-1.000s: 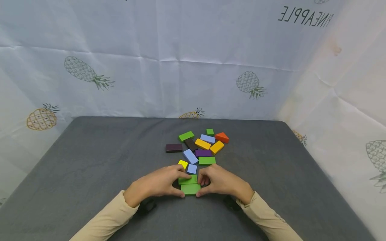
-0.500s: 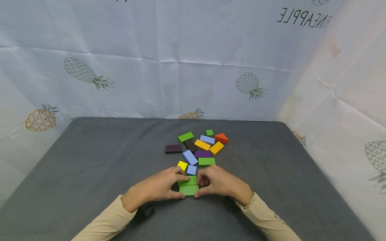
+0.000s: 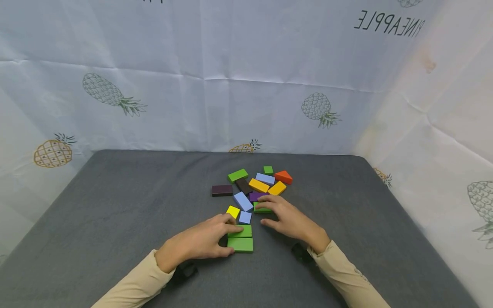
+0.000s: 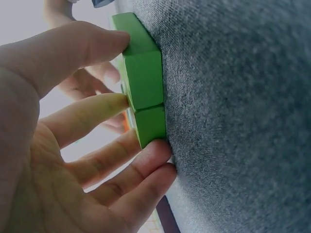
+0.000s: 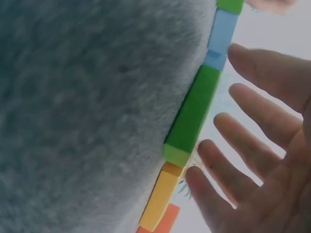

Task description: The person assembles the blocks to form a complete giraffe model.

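Two green blocks lie side by side flat on the table, a near block [image 3: 241, 245] and a far block [image 3: 246, 233], their long sides together. My left hand [image 3: 200, 240] holds both from the left: its thumb [image 4: 104, 41] is on the near block, its index fingertip on top of the far one, and other fingers at the far block's side. My right hand [image 3: 294, 220], fingers spread and holding nothing, hovers at another green block [image 3: 262, 210], partly covering it. In the right wrist view that green block [image 5: 192, 116] shows apart from the fingers.
Beyond the hands lie more blocks: a small yellow block [image 3: 233, 211], a small blue block [image 3: 245, 217], a long blue block [image 3: 243, 201], a purple block [image 3: 257, 196], a dark block [image 3: 222, 191] and an orange triangle [image 3: 283, 176]. A grey cloth [image 3: 127, 205] covers the table.
My right hand has let go of the right ends of the two green blocks and moved away and up toward another green block, its fingers opening. My left hand stays with the pair.
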A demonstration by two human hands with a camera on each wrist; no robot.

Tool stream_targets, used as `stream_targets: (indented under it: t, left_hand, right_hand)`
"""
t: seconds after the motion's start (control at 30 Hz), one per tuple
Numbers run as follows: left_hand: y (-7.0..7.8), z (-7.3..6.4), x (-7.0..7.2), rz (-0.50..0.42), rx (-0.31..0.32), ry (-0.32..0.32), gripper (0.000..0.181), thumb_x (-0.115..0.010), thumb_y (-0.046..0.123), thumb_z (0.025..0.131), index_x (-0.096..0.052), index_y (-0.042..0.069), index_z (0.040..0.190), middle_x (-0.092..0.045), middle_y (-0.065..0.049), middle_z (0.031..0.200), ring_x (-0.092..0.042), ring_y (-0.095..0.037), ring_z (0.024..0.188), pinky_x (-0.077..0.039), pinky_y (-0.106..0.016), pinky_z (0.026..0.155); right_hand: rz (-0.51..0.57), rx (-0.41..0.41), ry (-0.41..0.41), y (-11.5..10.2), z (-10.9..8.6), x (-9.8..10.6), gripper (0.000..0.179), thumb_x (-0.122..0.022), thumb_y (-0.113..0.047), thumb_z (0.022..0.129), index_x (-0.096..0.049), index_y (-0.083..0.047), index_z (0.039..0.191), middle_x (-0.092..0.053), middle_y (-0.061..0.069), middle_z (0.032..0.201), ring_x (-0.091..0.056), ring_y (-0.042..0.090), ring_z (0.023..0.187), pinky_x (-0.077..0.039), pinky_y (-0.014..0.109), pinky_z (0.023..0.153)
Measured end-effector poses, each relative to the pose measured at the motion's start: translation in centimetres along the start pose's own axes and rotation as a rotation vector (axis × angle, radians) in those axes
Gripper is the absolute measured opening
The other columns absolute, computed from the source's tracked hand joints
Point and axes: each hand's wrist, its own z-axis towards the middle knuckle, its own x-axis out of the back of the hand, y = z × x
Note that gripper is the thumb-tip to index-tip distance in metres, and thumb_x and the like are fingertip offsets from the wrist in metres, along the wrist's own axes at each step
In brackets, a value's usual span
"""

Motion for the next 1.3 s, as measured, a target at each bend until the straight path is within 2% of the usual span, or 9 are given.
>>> stream_targets:
  t: [0.2, 0.47, 0.73, 0.97, 1.3]
  left_hand:
    - [-0.03, 0.00, -0.15, 0.003, -0.013, 0.017, 0.051, -0.075, 0.030, 0.088, -0.063, 0.014, 0.134, -0.058, -0.005, 0.128, -0.055, -0.018, 0.113, -0.051, -0.038, 0.093]
    - [-0.07, 0.09, -0.19, 0.000, -0.011, 0.033, 0.049, -0.075, 0.036, 0.088, -0.065, 0.016, 0.132, -0.059, -0.004, 0.126, -0.056, -0.017, 0.111, -0.051, -0.039, 0.094]
    - [-0.31, 0.06, -0.10, 0.003, -0.029, 0.037, 0.051, -0.076, 0.037, 0.087, -0.064, 0.016, 0.132, -0.058, -0.001, 0.128, -0.053, -0.015, 0.112, -0.050, -0.036, 0.094]
    - [-0.66, 0.20, -0.18, -0.009, -0.079, 0.065, 0.043, -0.077, 0.033, 0.087, -0.069, 0.016, 0.125, -0.059, 0.002, 0.125, -0.053, -0.015, 0.114, -0.049, -0.035, 0.095]
    - [-0.53, 0.14, -0.19, -0.009, -0.042, 0.055, 0.040, -0.076, 0.036, 0.087, -0.071, 0.018, 0.123, -0.060, 0.005, 0.124, -0.052, -0.013, 0.115, -0.049, -0.036, 0.097]
  right_hand:
    - [-0.023, -0.008, -0.046, 0.56, -0.03, -0.22, 0.045, -0.072, -0.022, 0.092, -0.062, -0.011, 0.134, -0.052, 0.010, 0.146, -0.045, 0.034, 0.137, -0.037, 0.059, 0.110]
    - [-0.055, 0.021, -0.024, 0.53, 0.08, -0.19, 0.037, -0.073, -0.015, 0.090, -0.067, -0.008, 0.125, -0.059, 0.008, 0.130, -0.053, 0.029, 0.124, -0.043, 0.053, 0.106]
    - [-0.045, -0.042, -0.054, 0.55, 0.09, 0.06, 0.035, -0.073, -0.014, 0.090, -0.067, -0.009, 0.124, -0.063, 0.007, 0.120, -0.058, 0.023, 0.111, -0.050, 0.046, 0.096]
    - [-0.009, -0.066, -0.082, 0.62, 0.05, 0.35, 0.038, -0.073, -0.014, 0.090, -0.066, -0.007, 0.126, -0.064, 0.009, 0.126, -0.060, 0.025, 0.115, -0.050, 0.046, 0.098]
    - [0.023, -0.041, -0.136, 0.62, -0.03, 0.67, 0.035, -0.075, -0.013, 0.087, -0.068, -0.010, 0.121, -0.066, 0.003, 0.118, -0.060, 0.017, 0.105, -0.052, 0.042, 0.095]
